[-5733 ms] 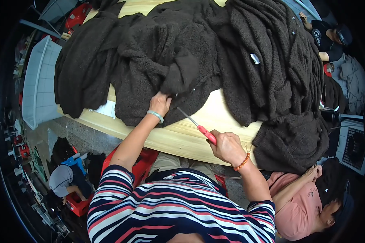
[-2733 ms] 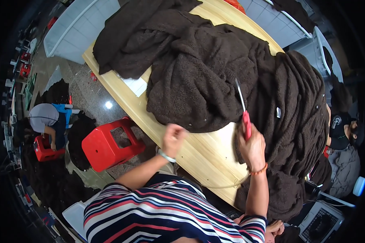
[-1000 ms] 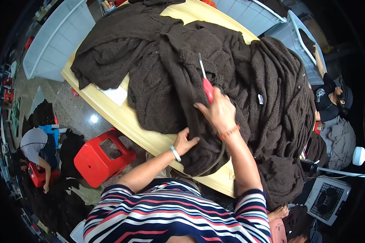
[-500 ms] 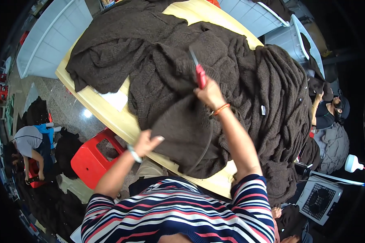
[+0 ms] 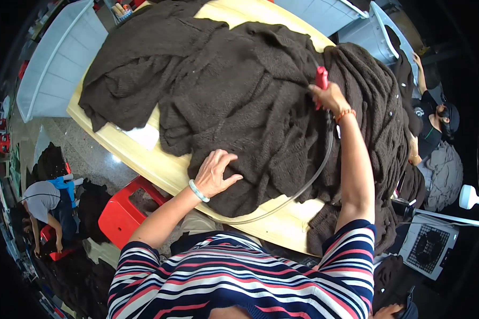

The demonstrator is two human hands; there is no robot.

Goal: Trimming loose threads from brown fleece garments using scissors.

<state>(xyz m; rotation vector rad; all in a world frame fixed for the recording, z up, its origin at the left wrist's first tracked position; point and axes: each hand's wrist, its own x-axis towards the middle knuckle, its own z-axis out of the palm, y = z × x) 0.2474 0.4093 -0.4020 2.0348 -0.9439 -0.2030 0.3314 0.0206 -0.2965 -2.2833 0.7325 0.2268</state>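
A dark brown knitted garment [image 5: 234,106] lies spread in folds over the table. My left hand [image 5: 215,173] rests on its near edge, fingers stretched and thumb apart. To the right, my right hand [image 5: 331,98] is closed round the red handle of an air blow gun [image 5: 321,77], above the fabric. The nozzle's far end is hard to make out against the cloth. From the handle a clear hose [image 5: 308,183] curves down and left across the table's near edge. More brown knitwear [image 5: 370,90] is heaped at the right, with another piece [image 5: 127,69] at the far left.
The pale wooden table [image 5: 127,154] shows along its left edge. Below it stands a red stool [image 5: 123,215]. Large pale bins [image 5: 58,69] stand at the back left and back right. A person in grey bends at the left; another in black is at the right, near a fan [image 5: 428,244].
My right hand has moved right and slightly away with the air blow gun. My left hand has come onto the garment's near edge. The garment lies flatter, and the hose has swung out.
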